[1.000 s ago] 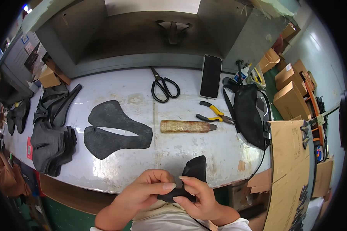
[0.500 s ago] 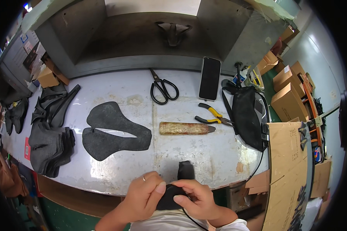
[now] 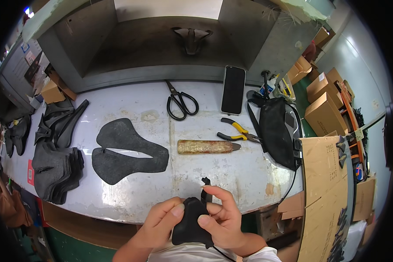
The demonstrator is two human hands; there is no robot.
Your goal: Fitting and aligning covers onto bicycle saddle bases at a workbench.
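Note:
Close to my body, at the table's front edge, both hands grip a smooth black saddle-shaped piece (image 3: 191,225). My left hand (image 3: 161,220) pinches its left upper edge between thumb and bent fingers. On its right side, the thumb of my right hand (image 3: 225,220) presses the surface, and the index finger reaches up to a narrow black end (image 3: 206,182) that sticks out beyond. The fingers partly cover where this end joins the piece. Ahead lie a worn tool with a tape-wrapped handle (image 3: 204,146) and a flat dark saddle-shaped cutout (image 3: 129,126) with a slot.
Yellow-handled pliers (image 3: 238,130), black scissors (image 3: 182,105), and a phone (image 3: 233,89) lie farther back. A black bag (image 3: 273,131) sits right, beside cardboard (image 3: 323,187). Stacked dark cutouts (image 3: 56,170) stand left. A grey metal shelf (image 3: 153,72) closes off the back.
The black piece has turned in my hands and shows more of its broad face. My right index finger has lifted to its narrow end. My left hand still pinches it.

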